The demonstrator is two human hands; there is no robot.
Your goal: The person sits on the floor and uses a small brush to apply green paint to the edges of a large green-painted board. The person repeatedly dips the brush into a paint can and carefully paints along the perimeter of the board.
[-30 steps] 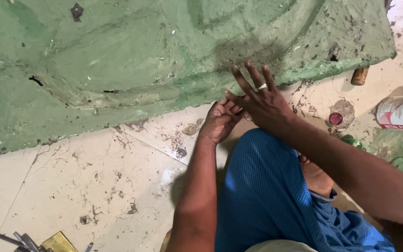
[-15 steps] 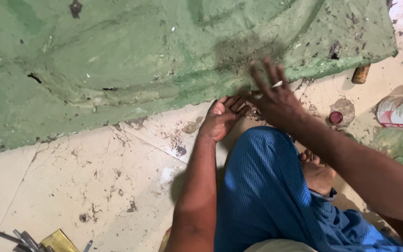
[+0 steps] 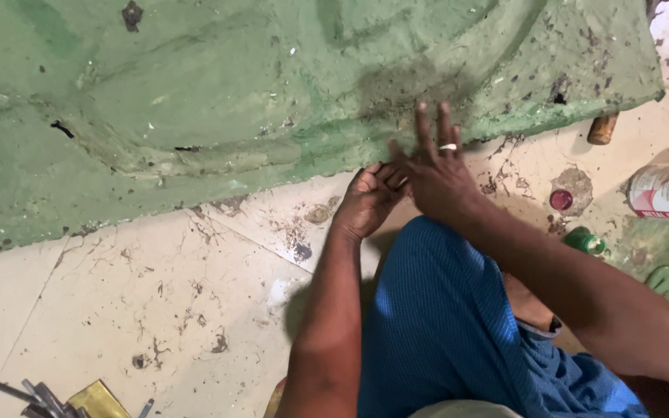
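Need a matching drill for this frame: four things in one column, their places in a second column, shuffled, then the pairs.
Things
1. silver ring
2. small round red cap
3. bundle of grey metal rods
4. brown cylindrical piece

Places
A. on the stained tile floor at the bottom left corner
B. on a finger of the right hand
C. on the floor just below the right end of the big green moulded slab
D. on a dark stain on the floor, left of the red-and-white tin can

Pairs: 1-B, 2-D, 3-A, 4-C
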